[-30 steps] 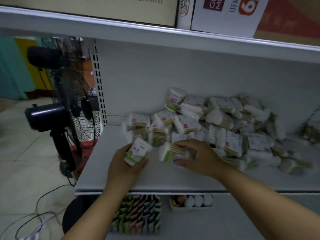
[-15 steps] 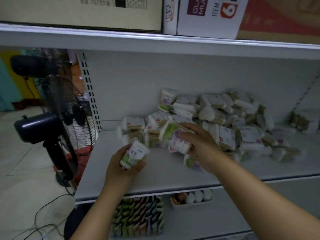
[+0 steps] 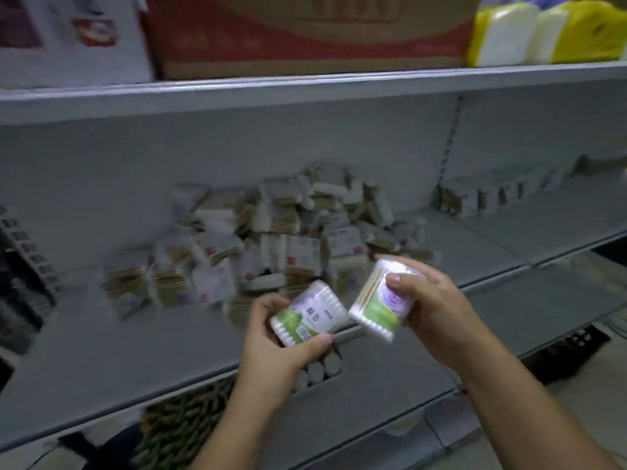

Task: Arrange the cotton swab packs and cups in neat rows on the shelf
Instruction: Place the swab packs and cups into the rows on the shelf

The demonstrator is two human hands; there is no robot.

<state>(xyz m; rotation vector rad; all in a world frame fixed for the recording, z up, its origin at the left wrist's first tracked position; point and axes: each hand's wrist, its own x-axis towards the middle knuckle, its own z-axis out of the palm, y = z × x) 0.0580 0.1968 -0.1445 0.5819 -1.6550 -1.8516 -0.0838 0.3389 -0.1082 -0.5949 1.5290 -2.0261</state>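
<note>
Head view, blurry: left hand [image 3: 271,347] grips one cotton swab pack [image 3: 310,313] between thumb and curled fingers. The right hand [image 3: 431,307] grips a second swab pack [image 3: 383,300] tilted on edge, both held over the front edge of the grey shelf [image 3: 101,351], corners nearly meeting; can't tell if they touch. Behind them a loose pile of packs [image 3: 271,239] lies mid-shelf by the back panel, a tidier row of packs [image 3: 492,195] stands further right, and the upper shelf carries a red cardboard box [image 3: 305,32] and yellow-white bundles [image 3: 543,32].
</note>
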